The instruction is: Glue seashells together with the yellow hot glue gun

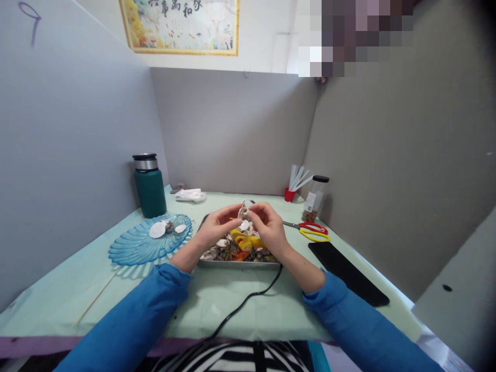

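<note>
The left hand [214, 228] grasps a small pale shell piece [241, 212] between thumb and fingertips. The right hand [269, 226] meets it from the opposite side, fingers bent inward; whether these grip the piece or merely steady it cannot be determined. The piece is located at the meeting point of both hands, its longer axis apparently near upright, with a slight lean; finer detail is too small to confirm. Directly below the grip is a metal tray [240, 265] of mixed shells [222, 254]. A yellow tool [245, 241] lies on these shells, below the grip and on the wearer's side of it, its length running roughly crosswise; the right hand is the nearer to it. Left of the grip, well apart, stands a blue plate [129, 248] bearing white shells [157, 229]; the left hand is nearer to that.
</note>
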`<state>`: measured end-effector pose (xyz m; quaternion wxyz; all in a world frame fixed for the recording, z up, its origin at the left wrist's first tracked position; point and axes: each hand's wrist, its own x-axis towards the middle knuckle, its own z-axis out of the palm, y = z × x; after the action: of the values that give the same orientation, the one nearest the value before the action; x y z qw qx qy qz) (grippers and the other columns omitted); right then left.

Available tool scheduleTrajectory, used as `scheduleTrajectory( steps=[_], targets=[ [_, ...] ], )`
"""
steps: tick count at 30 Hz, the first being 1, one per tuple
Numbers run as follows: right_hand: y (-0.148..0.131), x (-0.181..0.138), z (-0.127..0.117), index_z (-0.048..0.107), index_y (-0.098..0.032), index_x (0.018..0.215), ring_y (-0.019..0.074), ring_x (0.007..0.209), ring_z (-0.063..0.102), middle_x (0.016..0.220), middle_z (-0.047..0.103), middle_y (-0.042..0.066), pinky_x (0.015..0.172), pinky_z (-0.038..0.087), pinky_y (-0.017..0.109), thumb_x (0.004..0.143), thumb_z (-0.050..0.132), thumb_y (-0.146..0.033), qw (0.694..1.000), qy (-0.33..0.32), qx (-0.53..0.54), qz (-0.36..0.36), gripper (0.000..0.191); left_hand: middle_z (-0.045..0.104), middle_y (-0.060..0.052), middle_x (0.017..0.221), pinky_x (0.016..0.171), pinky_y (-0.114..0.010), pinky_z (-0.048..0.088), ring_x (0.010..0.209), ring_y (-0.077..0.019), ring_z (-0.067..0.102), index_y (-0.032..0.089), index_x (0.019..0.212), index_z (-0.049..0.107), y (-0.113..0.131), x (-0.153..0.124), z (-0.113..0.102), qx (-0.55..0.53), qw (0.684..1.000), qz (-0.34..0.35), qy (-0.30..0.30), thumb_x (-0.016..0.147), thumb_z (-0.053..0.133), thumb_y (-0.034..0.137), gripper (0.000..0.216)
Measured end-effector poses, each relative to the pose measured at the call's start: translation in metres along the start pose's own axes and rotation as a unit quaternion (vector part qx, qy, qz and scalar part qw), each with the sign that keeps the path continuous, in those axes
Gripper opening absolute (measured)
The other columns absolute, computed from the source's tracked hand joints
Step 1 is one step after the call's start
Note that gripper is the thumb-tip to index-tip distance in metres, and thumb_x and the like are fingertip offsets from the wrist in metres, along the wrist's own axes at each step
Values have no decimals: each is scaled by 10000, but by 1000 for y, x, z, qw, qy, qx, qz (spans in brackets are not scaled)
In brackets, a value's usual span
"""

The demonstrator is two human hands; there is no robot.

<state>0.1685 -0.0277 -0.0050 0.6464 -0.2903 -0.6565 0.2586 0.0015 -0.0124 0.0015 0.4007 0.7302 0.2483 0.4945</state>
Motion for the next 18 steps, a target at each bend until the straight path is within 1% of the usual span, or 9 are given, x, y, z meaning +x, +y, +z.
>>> scheduleTrajectory(
  steps=[4, 7, 10, 12, 16, 18],
  targets=[
    [2, -1, 1, 578, -205, 883, 126, 670, 533, 804, 568, 10, 615, 444, 250, 835, 560, -278, 994, 13, -88, -58, 89, 622, -96, 1206, 923, -350, 459, 1093, -245, 569, 162, 1198, 601, 5, -1, 1, 23, 999, -5, -24, 800, 606, 366, 447],
    [0, -2, -1, 571, -202, 850, 129, 669, 533, 809, 554, 14, 624, 443, 259, 847, 545, -239, 986, 9, -136, -96, 46, 637, -81, 1160, 831, -305, 486, 1039, -236, 575, 170, 1190, 610, 3, -1, -1, 54, 998, -21, -24, 832, 548, 394, 427],
    [-2, -2, -2, 562, -200, 813, 136, 686, 520, 793, 539, 17, 638, 437, 265, 852, 540, -215, 976, 4, -175, -128, 47, 653, -75, 1047, 664, -253, 494, 900, -205, 594, 170, 1182, 604, -2, -1, -2, 65, 997, -32, -20, 856, 489, 421, 427],
    [-3, -2, -2, 552, -199, 807, 137, 689, 518, 791, 537, 18, 638, 436, 265, 856, 536, -212, 973, -2, -184, -137, 53, 652, -66, 962, 585, -231, 474, 786, -173, 591, 162, 1152, 600, -3, -1, -1, 57, 998, -30, -15, 870, 456, 428, 413],
    [-3, -3, -2, 540, -196, 792, 136, 681, 510, 768, 534, 15, 634, 427, 262, 855, 538, -214, 970, -13, -196, -143, 65, 611, -10, 699, 520, -220, 450, 602, -133, 559, 153, 1022, 572, 0, -2, 3, 23, 999, -33, -18, 867, 461, 433, 339],
    [-3, -4, -1, 541, -194, 788, 134, 679, 506, 764, 533, 14, 637, 422, 262, 855, 538, -212, 969, -19, -201, -143, 70, 581, 13, 624, 511, -221, 450, 555, -127, 550, 159, 961, 547, 2, -2, 5, 15, 999, -36, -29, 853, 490, 434, 301]
  ],
)
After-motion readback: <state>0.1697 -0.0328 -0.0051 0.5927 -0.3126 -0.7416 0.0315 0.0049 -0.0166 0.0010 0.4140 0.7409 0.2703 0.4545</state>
